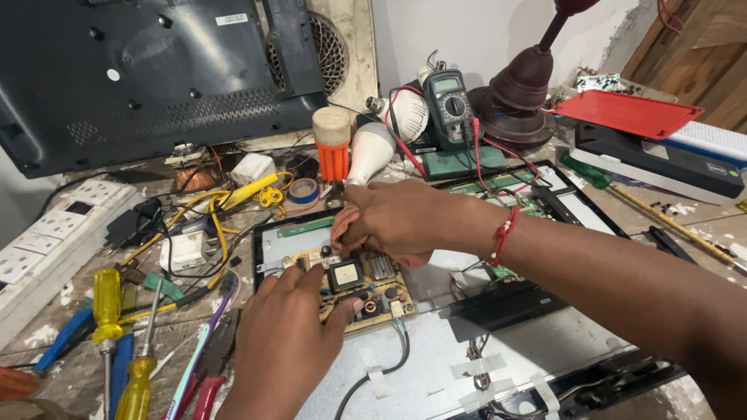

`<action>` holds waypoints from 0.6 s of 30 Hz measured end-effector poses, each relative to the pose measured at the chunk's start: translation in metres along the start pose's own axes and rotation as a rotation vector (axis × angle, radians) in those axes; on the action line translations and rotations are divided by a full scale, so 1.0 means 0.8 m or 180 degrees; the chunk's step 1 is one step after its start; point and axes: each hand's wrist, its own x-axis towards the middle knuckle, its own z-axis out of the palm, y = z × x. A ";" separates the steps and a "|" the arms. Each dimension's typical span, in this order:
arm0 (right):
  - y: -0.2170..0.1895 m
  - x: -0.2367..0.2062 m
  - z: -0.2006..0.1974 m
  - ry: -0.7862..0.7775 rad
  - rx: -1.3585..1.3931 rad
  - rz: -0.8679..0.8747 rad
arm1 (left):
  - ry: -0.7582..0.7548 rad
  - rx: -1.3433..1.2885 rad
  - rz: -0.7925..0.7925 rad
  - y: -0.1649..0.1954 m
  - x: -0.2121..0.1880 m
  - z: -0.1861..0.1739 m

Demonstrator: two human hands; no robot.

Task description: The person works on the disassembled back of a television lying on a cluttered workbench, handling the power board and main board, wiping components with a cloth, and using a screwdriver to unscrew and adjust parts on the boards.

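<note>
While two yellow-handled screwdrivers (pixel 109 311) lie left of the hands, the left hand (pixel 284 342) presses open fingers on one tan circuit board (pixel 366 292) studded with dark components; the right hand (pixel 393 222), curled, pinches its upper edge

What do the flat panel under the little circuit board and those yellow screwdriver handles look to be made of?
The panel looks like sheet metal: flat, pale grey, dull sheen, tape stuck on it. The screwdriver handles look like translucent hard plastic: glossy amber-yellow. The circuit board appears tan, likely fibre laminate.
</note>
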 end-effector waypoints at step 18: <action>-0.011 -0.070 -0.067 0.0423 0.0575 0.0272 | 0.0054 0.0045 0.0081 0.000 -0.002 0.001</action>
